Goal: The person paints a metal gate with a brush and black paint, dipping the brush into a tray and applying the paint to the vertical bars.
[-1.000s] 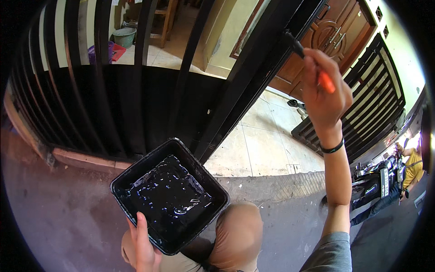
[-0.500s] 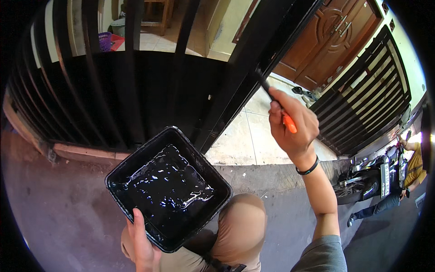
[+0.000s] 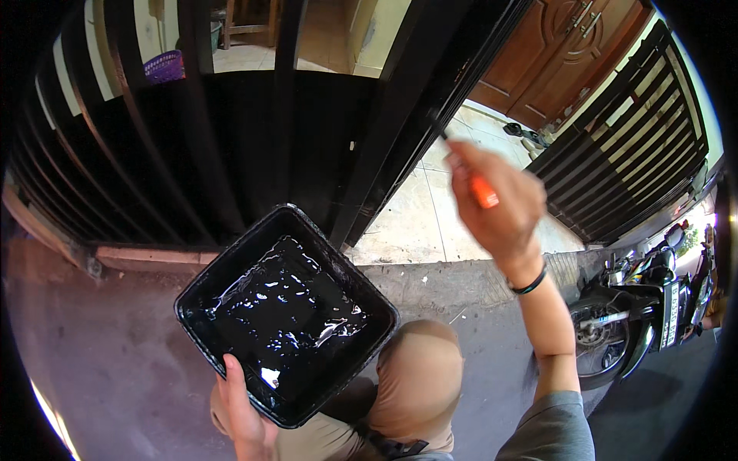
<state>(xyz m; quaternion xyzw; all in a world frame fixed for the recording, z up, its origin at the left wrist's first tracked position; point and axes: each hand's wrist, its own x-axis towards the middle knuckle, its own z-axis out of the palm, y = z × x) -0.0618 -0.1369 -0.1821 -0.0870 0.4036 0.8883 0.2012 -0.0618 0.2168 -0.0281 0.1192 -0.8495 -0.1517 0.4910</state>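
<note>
My left hand (image 3: 244,411) grips the near corner of a square black tray (image 3: 188,307), its thumb over the rim. Glossy black paint (image 3: 280,307) lies in the tray, with bright glints on its surface. My right hand (image 3: 500,203), blurred by motion, is closed around a paintbrush with an orange handle (image 3: 484,192). The brush's dark tip reaches the edge post (image 3: 400,131) of a black metal gate (image 3: 254,146); whether it touches cannot be made out against the dark metal.
Beyond the gate is a tiled floor (image 3: 407,223) and a carved wooden door (image 3: 538,69). A second barred gate panel (image 3: 630,138) stands at right, with a parked motorcycle (image 3: 630,307) in front. Shoes (image 3: 530,138) lie by the door; a purple basket (image 3: 164,67) sits behind the bars.
My right hand has shifted slightly at the gate post with the paintbrush. The view has turned a little, and the person by the motorcycle has mostly left the picture. The tray stays in my left hand.
</note>
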